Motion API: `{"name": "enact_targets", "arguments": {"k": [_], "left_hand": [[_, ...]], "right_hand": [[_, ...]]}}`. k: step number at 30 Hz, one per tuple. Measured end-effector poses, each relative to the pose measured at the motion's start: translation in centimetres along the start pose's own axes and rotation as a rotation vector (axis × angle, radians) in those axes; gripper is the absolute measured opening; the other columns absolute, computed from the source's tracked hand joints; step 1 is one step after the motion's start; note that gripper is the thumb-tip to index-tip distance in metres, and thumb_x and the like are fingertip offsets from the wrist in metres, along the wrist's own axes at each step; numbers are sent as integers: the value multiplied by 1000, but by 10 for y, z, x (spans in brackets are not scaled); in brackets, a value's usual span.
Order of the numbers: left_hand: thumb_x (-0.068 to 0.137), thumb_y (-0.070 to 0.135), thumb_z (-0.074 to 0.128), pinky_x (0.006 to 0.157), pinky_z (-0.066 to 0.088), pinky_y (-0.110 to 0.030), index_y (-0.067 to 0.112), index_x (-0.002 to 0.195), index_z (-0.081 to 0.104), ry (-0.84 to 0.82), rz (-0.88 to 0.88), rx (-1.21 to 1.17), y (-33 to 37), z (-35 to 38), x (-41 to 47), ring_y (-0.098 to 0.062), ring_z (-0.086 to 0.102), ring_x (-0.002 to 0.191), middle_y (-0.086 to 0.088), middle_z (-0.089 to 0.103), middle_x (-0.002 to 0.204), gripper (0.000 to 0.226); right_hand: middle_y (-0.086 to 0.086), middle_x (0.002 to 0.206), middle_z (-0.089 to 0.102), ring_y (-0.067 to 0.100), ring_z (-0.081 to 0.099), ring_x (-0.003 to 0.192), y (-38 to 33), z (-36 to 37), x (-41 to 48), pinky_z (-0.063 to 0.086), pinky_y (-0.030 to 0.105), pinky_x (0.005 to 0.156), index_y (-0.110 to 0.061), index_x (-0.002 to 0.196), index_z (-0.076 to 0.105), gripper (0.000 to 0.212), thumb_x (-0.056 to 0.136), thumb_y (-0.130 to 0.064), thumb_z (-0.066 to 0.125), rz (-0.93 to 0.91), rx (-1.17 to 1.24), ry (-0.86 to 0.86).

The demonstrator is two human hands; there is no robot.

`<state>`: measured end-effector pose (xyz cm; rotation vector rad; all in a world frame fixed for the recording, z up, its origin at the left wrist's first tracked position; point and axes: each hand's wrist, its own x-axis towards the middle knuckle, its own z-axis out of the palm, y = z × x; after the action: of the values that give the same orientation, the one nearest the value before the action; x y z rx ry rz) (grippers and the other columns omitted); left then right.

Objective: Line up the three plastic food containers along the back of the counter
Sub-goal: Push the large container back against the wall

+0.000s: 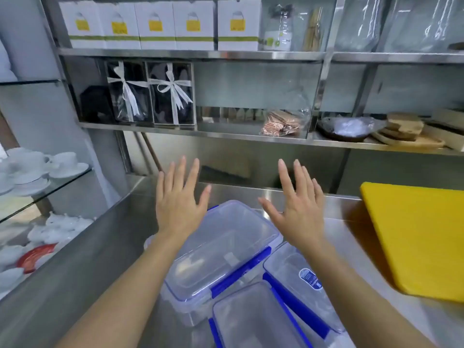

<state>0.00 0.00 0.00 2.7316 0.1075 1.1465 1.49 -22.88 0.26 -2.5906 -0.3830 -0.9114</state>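
Note:
Three clear plastic food containers with blue lid clips sit bunched together on the steel counter [100, 247]. The largest container [221, 249] lies in the middle, angled. A second container [298, 280] with a blue label rests to its right, and a third container [253, 320] is nearest me at the bottom edge, partly cut off. My left hand [179, 199] hovers above the large container's far left corner, fingers spread, holding nothing. My right hand [298, 207] hovers above its far right corner, also spread and empty.
A yellow cutting board [416, 237] lies on the counter at right. Steel shelves [190, 55] above hold white boxes, ribboned gift boxes [150, 94] and wooden boards. A glass shelf [62, 182] at left carries white cups and saucers.

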Motion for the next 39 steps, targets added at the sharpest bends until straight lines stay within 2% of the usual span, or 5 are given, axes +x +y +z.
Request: {"name": "enact_targets", "arguments": {"k": [10, 16, 24, 29, 39], "left_hand": [[87, 49, 33, 110, 25, -49, 17, 138, 40, -218, -75, 87, -45, 49, -57, -34, 37, 133, -15, 43, 143, 60], [90, 48, 44, 115, 12, -45, 22, 142, 29, -346, -134, 108, -58, 64, -69, -29, 23, 140, -10, 31, 151, 60], [87, 65, 26, 116, 1, -48, 32, 144, 18, -637, -336, 102, -69, 75, -75, -26, 4, 144, -5, 12, 157, 66], [85, 68, 24, 112, 13, -52, 35, 142, 19, -687, -361, 115, -71, 73, -73, -26, 13, 141, -3, 19, 155, 66], [80, 70, 33, 90, 31, -44, 27, 123, 40, -634, -333, 251, -80, 51, -77, -29, 40, 112, -5, 47, 120, 61]], "right_hand": [[4, 156, 19, 25, 22, 142, 0, 65, -64, 23, 43, 112, -43, 141, -6, 75, 78, -74, 22, 38, 73, -253], [2, 157, 13, 23, 15, 143, -4, 80, -86, 21, 43, 114, -31, 144, 2, 80, 80, -69, 32, 159, 129, -457], [9, 147, 33, 30, 49, 121, -18, 87, -100, 47, 39, 95, -20, 140, 16, 69, 86, -60, 36, 291, 92, -523], [13, 144, 29, 28, 53, 115, -26, 95, -100, 51, 37, 87, -23, 141, 12, 64, 90, -49, 42, 456, 279, -599], [14, 141, 34, 31, 46, 120, -14, 112, -69, 39, 39, 97, -22, 143, 14, 61, 92, -45, 39, 466, 407, -725]]}}
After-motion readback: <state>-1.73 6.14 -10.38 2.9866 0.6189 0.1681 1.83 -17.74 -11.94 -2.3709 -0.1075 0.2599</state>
